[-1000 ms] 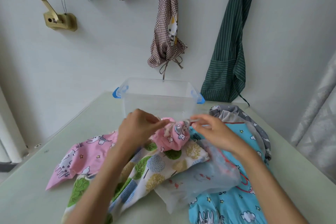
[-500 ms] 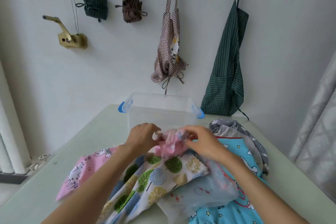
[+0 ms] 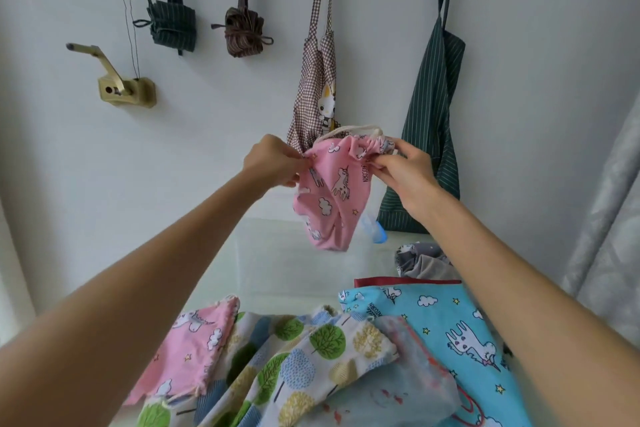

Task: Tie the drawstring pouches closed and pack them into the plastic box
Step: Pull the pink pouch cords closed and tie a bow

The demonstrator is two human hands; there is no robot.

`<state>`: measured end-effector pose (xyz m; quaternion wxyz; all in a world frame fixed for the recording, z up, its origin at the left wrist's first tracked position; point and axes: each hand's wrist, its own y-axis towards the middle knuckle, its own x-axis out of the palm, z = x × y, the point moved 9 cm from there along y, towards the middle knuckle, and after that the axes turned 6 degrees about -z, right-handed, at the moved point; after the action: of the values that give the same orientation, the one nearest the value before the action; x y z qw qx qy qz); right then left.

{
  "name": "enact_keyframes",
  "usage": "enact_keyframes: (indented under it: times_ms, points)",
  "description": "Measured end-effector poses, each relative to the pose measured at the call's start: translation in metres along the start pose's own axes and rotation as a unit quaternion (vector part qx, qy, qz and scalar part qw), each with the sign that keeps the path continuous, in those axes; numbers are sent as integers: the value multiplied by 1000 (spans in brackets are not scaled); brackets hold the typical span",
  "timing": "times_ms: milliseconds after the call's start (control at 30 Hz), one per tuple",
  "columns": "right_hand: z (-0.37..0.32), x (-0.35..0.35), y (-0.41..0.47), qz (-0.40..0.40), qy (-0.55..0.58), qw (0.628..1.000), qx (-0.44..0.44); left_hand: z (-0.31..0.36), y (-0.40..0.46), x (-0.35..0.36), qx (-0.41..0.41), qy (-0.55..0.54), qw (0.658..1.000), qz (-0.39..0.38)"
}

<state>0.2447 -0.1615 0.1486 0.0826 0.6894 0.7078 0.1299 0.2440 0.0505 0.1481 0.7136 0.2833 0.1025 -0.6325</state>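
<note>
The pink unicorn pouch point(image 3: 329, 191) hangs in the air above the clear plastic box point(image 3: 277, 263) at the counter's far edge, gathered mouth up, long axis roughly vertical. Left hand point(image 3: 273, 163) and right hand point(image 3: 398, 166) each have a closed grip pinching its top corners, likely to cinch the cream drawstring point(image 3: 349, 130) looped overhead.

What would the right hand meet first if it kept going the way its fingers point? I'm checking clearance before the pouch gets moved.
The right hand points up and left, into the gathered neck of the pink pouch it already pinches. Past that, likely the left hand, though depth is unclear.
</note>
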Motion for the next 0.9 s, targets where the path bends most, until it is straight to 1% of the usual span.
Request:
enact_keyframes:
  times_ms: [100,133,200,233,300,400,500,533,567,600,633,667,700,733,767,800,833,900]
  points:
    - [4,4,13,23,34,999,-9,8,11,-11,22,-14,995,96]
    - [6,4,14,43,14,999,-26,8,10,-10,28,-19,992,124]
    - [4,1,7,102,-63,988,-96,1,4,-7,38,-60,981,180]
    - [3,1,2,125,-73,979,-143,-5,1,-5,37,-94,973,210]
    - [1,1,-5,147,-45,965,-212,-17,-4,-3,26,-164,952,256]
    - [-10,2,-3,160,-46,953,-253,-15,10,-7,27,-227,937,265]
    - [-20,4,4,172,-44,939,-294,6,17,-20,78,-217,930,287]
    - [-16,6,5,168,-59,937,-299,6,18,-20,88,-204,931,289]
    - [-8,9,7,160,-90,938,-296,2,20,-17,87,-177,941,274]
    - [7,12,10,146,-141,940,-275,-7,25,-8,70,-119,961,240]
    - [27,15,14,121,-204,942,-237,-21,29,6,37,-27,982,185]
    - [48,20,16,79,-275,941,-182,-38,33,22,-3,74,990,117]
    - [74,28,16,18,-350,929,-117,-58,34,36,-38,157,986,49]
    - [98,36,12,-52,-429,900,-55,-74,34,49,-57,209,976,-11]
    - [117,44,6,-117,-496,860,-7,-86,32,61,-66,244,965,-63]
    - [129,51,1,-159,-539,827,24,-95,30,72,-71,272,953,-114]
    - [133,55,-1,-176,-560,809,42,-102,26,83,-77,295,939,-160]
    - [134,59,-1,-193,-570,796,68,-110,19,92,-90,315,923,-203]
